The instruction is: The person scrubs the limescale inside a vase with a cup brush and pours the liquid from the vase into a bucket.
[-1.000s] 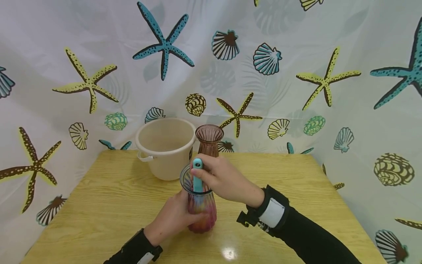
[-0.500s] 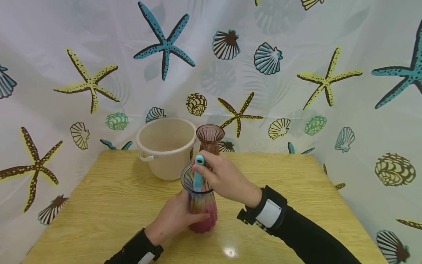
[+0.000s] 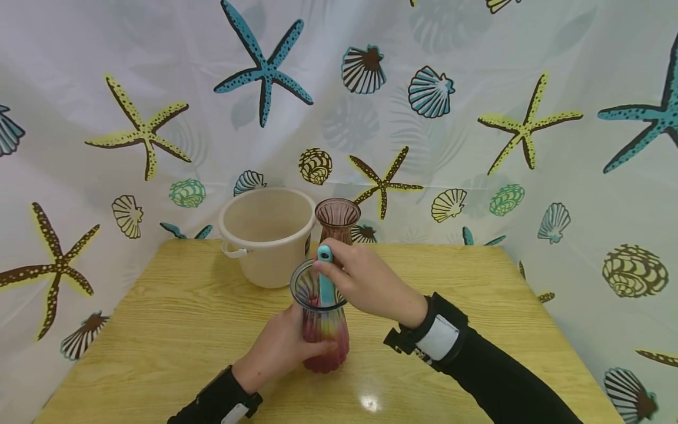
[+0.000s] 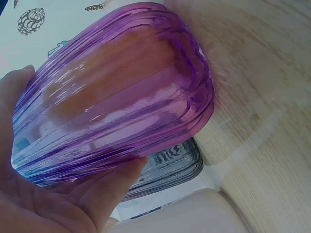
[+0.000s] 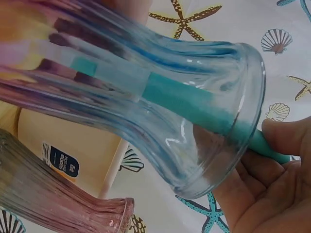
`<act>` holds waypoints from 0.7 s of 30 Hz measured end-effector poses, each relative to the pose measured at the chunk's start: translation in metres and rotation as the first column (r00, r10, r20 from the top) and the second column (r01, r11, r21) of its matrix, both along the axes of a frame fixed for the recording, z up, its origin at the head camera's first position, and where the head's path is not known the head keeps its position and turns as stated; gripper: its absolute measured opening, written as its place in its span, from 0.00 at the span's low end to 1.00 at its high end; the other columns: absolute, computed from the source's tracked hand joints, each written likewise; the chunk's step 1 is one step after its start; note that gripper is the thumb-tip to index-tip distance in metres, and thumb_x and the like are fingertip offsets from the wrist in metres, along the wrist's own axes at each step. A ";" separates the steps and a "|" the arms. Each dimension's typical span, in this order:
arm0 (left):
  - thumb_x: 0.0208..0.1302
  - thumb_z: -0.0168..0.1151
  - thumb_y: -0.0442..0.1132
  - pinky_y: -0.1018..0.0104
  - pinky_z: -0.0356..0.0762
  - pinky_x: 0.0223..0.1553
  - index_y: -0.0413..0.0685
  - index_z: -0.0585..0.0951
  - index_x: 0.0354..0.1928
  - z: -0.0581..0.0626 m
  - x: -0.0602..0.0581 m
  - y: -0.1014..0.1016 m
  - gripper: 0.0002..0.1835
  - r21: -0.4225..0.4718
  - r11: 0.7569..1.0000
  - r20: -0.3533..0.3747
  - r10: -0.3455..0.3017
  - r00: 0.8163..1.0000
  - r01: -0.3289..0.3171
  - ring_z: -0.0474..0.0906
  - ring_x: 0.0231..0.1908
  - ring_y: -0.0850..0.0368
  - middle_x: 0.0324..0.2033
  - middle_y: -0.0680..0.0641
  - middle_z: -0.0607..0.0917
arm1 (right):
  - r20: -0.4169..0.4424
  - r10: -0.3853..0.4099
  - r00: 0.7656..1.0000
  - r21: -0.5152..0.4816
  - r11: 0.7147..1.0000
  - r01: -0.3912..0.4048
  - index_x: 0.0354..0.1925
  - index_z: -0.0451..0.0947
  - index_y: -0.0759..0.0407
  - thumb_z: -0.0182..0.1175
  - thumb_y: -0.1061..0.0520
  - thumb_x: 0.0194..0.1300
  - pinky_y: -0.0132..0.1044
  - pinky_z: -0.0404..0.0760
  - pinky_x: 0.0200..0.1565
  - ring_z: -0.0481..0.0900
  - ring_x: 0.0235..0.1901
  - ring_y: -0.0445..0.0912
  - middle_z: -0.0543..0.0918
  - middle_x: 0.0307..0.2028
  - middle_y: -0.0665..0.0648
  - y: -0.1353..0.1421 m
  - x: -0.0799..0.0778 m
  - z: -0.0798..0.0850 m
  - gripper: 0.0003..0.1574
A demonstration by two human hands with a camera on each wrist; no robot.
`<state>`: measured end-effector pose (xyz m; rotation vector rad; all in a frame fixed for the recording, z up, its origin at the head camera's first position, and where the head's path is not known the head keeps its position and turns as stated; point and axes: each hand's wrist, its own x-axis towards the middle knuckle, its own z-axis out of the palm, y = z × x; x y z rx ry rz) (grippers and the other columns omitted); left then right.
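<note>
I see the right hand (image 3: 368, 282) pinch the handle (image 3: 326, 288) high up. Below, it's inside the vase (image 3: 335, 327) — left hand (image 3: 283, 340) gripping that.

Handle (image 3: 325, 287) in near vase (image 3: 336, 331), bucket (image 3: 271, 266) left of far vase (image 3: 337, 221) behind.

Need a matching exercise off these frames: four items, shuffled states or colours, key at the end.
Column 1
1. Bucket
2. Left hand
3. Rear vase
4. Right hand

Column 2
A. Holds the teal handle that reaches down into the front vase
B. Dusky pink, with a flared rim
C. Wrapped round the outside of the front vase
D. Cream, with a dark label on its side

Pairs: 1-D, 2-C, 3-B, 4-A
</note>
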<state>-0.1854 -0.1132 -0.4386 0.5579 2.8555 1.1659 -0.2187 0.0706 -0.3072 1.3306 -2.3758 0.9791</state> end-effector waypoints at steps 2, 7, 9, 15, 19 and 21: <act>0.44 0.66 0.69 0.54 0.78 0.48 0.55 0.53 0.68 0.000 0.000 0.000 0.54 0.005 1.000 -0.002 -0.001 1.000 0.001 0.74 0.48 0.59 0.53 0.49 0.77 | 0.022 0.006 1.000 -0.001 1.000 -0.006 0.30 0.65 0.53 0.54 0.55 0.71 0.28 0.59 0.19 0.57 0.14 0.37 0.61 0.17 0.48 0.001 0.001 0.000 0.11; 0.45 0.66 0.69 0.56 0.77 0.48 0.56 0.52 0.69 -0.001 0.000 0.001 0.54 0.008 1.000 -0.020 -0.002 1.000 0.002 0.74 0.48 0.60 0.53 0.49 0.77 | 0.071 0.048 0.996 -0.042 0.998 -0.045 0.29 0.66 0.54 0.53 0.56 0.71 0.29 0.61 0.20 0.59 0.15 0.38 0.63 0.17 0.48 0.001 0.003 0.002 0.12; 0.45 0.66 0.69 0.56 0.77 0.48 0.56 0.52 0.69 -0.001 0.000 0.001 0.54 0.001 1.000 -0.032 -0.001 0.999 0.001 0.73 0.49 0.60 0.53 0.49 0.77 | 0.094 0.064 0.994 -0.062 0.996 -0.058 0.29 0.66 0.54 0.53 0.57 0.72 0.29 0.63 0.20 0.60 0.15 0.38 0.64 0.18 0.48 0.000 0.004 0.002 0.12; 0.46 0.66 0.69 0.55 0.77 0.50 0.55 0.51 0.70 -0.001 0.000 0.000 0.55 -0.008 1.000 -0.043 0.001 0.999 -0.001 0.72 0.50 0.59 0.55 0.48 0.76 | 0.129 0.076 0.989 -0.090 0.994 -0.065 0.31 0.68 0.54 0.52 0.55 0.72 0.30 0.67 0.21 0.64 0.17 0.37 0.67 0.19 0.48 -0.002 0.005 -0.002 0.10; 0.46 0.66 0.68 0.54 0.76 0.50 0.54 0.51 0.70 0.000 0.001 -0.002 0.55 -0.005 1.000 -0.038 0.000 0.999 0.000 0.72 0.51 0.58 0.55 0.47 0.76 | 0.130 0.081 0.988 -0.094 0.993 -0.069 0.34 0.70 0.54 0.52 0.54 0.72 0.30 0.70 0.21 0.67 0.20 0.37 0.70 0.21 0.49 -0.005 0.005 -0.005 0.07; 0.46 0.66 0.68 0.54 0.76 0.50 0.53 0.50 0.70 0.000 0.001 -0.002 0.55 -0.005 1.000 -0.040 -0.002 0.999 0.002 0.72 0.51 0.58 0.55 0.47 0.76 | 0.128 0.078 0.989 -0.095 0.993 -0.066 0.36 0.70 0.54 0.52 0.55 0.72 0.30 0.71 0.22 0.68 0.21 0.37 0.71 0.22 0.49 -0.007 0.004 -0.006 0.06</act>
